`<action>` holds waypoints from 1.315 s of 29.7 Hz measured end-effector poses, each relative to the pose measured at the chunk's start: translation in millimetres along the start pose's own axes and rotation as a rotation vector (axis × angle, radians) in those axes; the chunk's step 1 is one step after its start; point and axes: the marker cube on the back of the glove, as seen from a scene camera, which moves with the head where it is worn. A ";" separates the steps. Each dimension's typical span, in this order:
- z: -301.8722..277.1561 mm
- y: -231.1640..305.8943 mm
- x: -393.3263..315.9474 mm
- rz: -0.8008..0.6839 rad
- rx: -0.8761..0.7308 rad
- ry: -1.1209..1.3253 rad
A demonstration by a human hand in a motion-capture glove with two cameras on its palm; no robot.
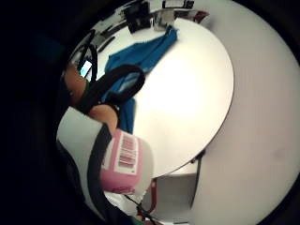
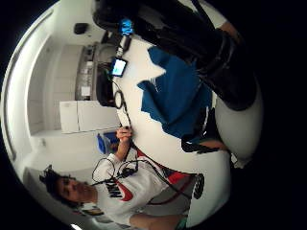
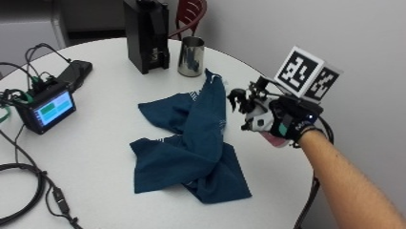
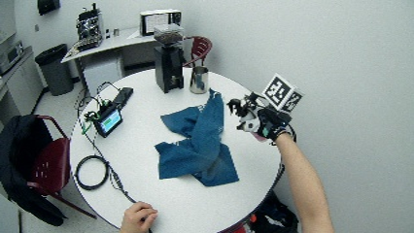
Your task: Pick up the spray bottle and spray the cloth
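Note:
In the outside view my gloved right hand grips a spray bottle just above the right side of the round white table. The bottle is white with a pink label and a black trigger head, which points toward the cloth. A crumpled dark blue cloth lies in the middle of the table, left of the bottle and apart from it. The wide outside view shows the same hand, bottle and cloth. The thumb side palm view looks past the bottle's head onto the cloth.
A metal cup and a tall black box stand at the table's far side. A small screen device and looped cables lie at the left. The bare hand rests at the front edge. A chair stands left.

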 end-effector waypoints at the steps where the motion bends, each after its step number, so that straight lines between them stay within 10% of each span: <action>1: 9.5 2.5 6.2 0.016 -0.028 0.001; 39: 32.9 10.9 16.1 0.069 -0.111 0.016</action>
